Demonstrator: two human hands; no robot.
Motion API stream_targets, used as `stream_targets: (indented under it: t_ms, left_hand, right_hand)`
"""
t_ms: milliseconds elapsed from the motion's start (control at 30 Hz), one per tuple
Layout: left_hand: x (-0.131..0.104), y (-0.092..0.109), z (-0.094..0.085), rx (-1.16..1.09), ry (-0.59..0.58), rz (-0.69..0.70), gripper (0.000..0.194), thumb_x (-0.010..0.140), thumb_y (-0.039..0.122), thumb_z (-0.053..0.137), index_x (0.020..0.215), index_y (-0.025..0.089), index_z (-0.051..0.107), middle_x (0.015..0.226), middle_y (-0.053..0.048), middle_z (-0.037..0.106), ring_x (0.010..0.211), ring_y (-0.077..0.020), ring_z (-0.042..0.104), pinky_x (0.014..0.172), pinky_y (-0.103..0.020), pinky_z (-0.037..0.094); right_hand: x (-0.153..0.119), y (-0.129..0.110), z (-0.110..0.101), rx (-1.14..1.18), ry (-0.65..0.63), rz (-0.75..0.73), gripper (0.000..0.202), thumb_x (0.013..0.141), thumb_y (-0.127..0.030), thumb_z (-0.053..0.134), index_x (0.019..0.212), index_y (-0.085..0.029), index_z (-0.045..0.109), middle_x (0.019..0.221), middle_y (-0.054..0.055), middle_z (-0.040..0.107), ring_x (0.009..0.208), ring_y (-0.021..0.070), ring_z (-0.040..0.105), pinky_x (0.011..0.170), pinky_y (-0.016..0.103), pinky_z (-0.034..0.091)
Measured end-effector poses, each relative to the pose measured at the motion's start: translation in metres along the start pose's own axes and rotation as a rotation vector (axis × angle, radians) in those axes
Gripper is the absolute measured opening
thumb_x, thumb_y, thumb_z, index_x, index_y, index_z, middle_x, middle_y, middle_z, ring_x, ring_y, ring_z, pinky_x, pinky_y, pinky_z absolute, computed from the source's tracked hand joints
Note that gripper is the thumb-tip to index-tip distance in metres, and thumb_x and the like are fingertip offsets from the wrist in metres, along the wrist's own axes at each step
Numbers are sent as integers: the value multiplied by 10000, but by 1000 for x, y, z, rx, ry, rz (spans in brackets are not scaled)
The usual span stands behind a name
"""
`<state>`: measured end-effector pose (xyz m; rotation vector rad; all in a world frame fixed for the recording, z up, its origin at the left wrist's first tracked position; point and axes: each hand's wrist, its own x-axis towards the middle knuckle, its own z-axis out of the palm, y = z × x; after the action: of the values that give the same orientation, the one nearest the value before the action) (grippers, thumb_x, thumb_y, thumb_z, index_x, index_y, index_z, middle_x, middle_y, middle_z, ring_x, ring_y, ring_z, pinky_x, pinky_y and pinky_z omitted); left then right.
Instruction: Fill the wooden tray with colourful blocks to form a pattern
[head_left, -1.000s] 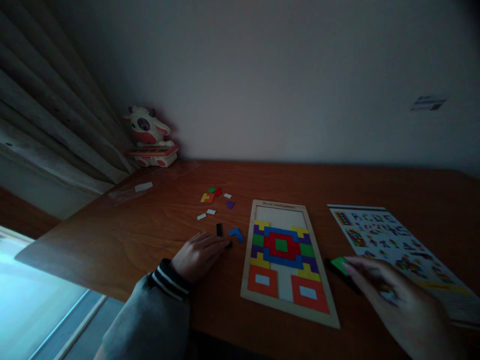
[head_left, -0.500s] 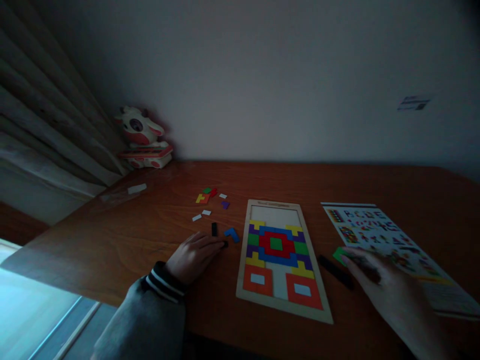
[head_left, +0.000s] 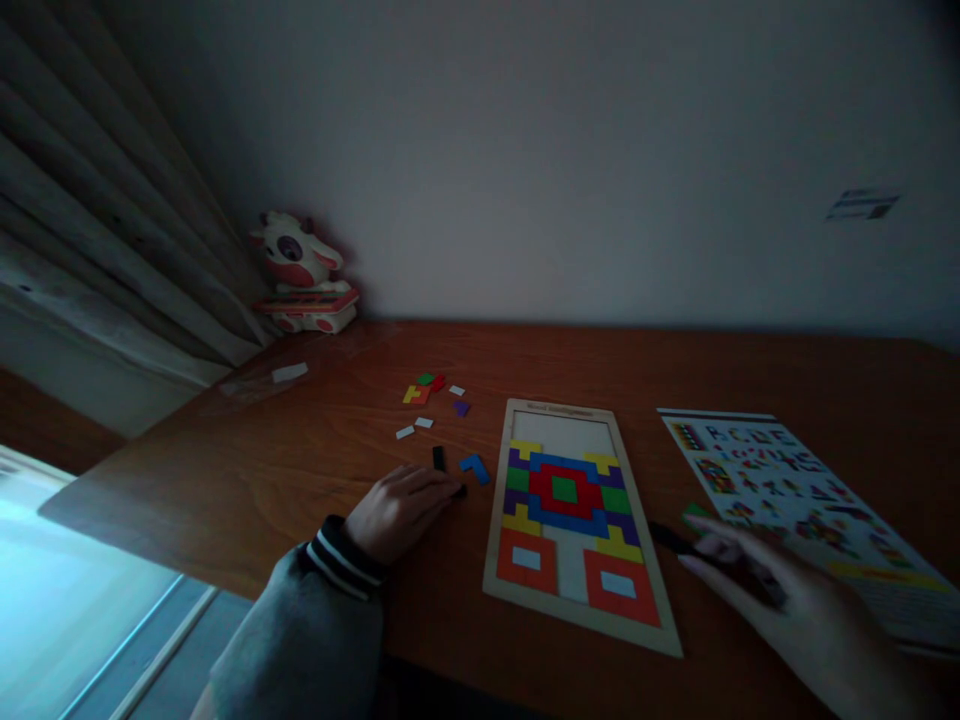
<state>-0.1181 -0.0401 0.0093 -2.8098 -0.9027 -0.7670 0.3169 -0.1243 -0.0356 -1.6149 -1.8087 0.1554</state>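
Note:
My left hand [head_left: 397,515] rests on the table with its fingers together. Their tips are on a small black puzzle piece [head_left: 460,492], which they partly cover. Just beyond lie another black piece [head_left: 439,458] and a blue angled piece [head_left: 475,467]. The thumb and index finger of my right hand [head_left: 780,590] are closed around the near end of a long black puzzle piece [head_left: 669,538]. Behind those fingers a green piece [head_left: 696,513] lies partly hidden. Between my hands is a wooden puzzle board [head_left: 491,540], largely filled with coloured pieces around an unfilled strip at the top.
Several loose pieces, including a purple piece [head_left: 461,408] and a white piece [head_left: 405,432], are scattered left of the board. A printed pattern sheet [head_left: 810,490] lies at the right. Toward the back left are a clear plastic bag [head_left: 255,385] and a cow toy [head_left: 307,275].
My right hand has let go of the green piece and taken the end of the long black piece. The left hand stays in place, while the view has turned slightly left.

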Motion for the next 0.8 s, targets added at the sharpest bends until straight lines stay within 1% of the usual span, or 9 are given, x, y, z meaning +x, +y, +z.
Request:
stream_targets:
  t_ms: [67, 133, 233, 300, 467, 600, 700, 800]
  left_hand:
    - [-1, 0, 1, -11, -14, -19, 251, 1007, 202, 463, 1165, 201, 658, 1038, -67, 713, 852, -151, 702, 741, -284, 612]
    - [-2, 1, 3, -26, -22, -29, 264, 1009, 195, 455, 1186, 206, 650, 1042, -66, 708, 871, -148, 702, 749, -275, 615]
    - [-1, 3, 7, -69, -29, -37, 277, 1008, 190, 458, 1220, 212, 635, 1100, -69, 702, 930, -155, 701, 795, -282, 617]
    - [2, 6, 9, -112, -22, -45, 279, 1012, 207, 461, 1232, 219, 632, 1138, -67, 696, 967, -156, 698, 833, -285, 614]
    - [12, 15, 9, -175, -1, -62, 279, 1021, 235, 451, 1210, 231, 657, 1155, -60, 695, 1026, -153, 690, 899, -278, 596]
    - [15, 14, 9, -170, 4, -87, 275, 1013, 224, 461, 1195, 221, 667, 1154, -68, 692, 1006, -155, 693, 899, -277, 593]
    - [16, 12, 10, -188, -8, -103, 272, 1010, 222, 460, 1192, 222, 663, 1165, -65, 683, 994, -155, 691, 897, -289, 595]
    - [16, 10, 10, -194, -32, -112, 283, 1013, 214, 444, 1199, 217, 657, 1164, -70, 680, 990, -159, 691, 892, -300, 597]
  right_hand:
    - [1, -2, 0, 24, -34, 75, 544, 755, -716, 605, 971, -235, 738, 778, 59, 753, 677, 226, 723, 602, 318, 610]
    - [1, -4, -1, 36, -74, 142, 522, 741, -702, 616, 948, -242, 751, 809, 69, 762, 710, 237, 729, 620, 320, 611]
    - [2, -6, -2, 63, -107, 211, 472, 734, -665, 625, 925, -256, 762, 851, 75, 772, 739, 248, 733, 629, 323, 611]
    - [2, -5, -3, 76, -128, 241, 455, 734, -638, 632, 955, -261, 759, 884, 72, 776, 755, 256, 735, 629, 328, 613]
    - [9, -1, -4, 74, -215, 269, 370, 752, -567, 645, 936, -270, 764, 900, 60, 785, 805, 272, 745, 664, 338, 616]
    - [27, -1, -3, 157, -314, 275, 308, 729, -478, 667, 900, -240, 762, 899, 83, 787, 820, 267, 748, 732, 342, 612]
    - [42, 0, -3, 183, -421, 290, 195, 693, -388, 665, 809, -253, 744, 815, 63, 780, 752, 237, 740, 689, 315, 599]
    - [48, 4, -1, 146, -523, 281, 120, 691, -336, 653, 755, -261, 722, 740, 33, 759, 690, 204, 721, 622, 275, 567]
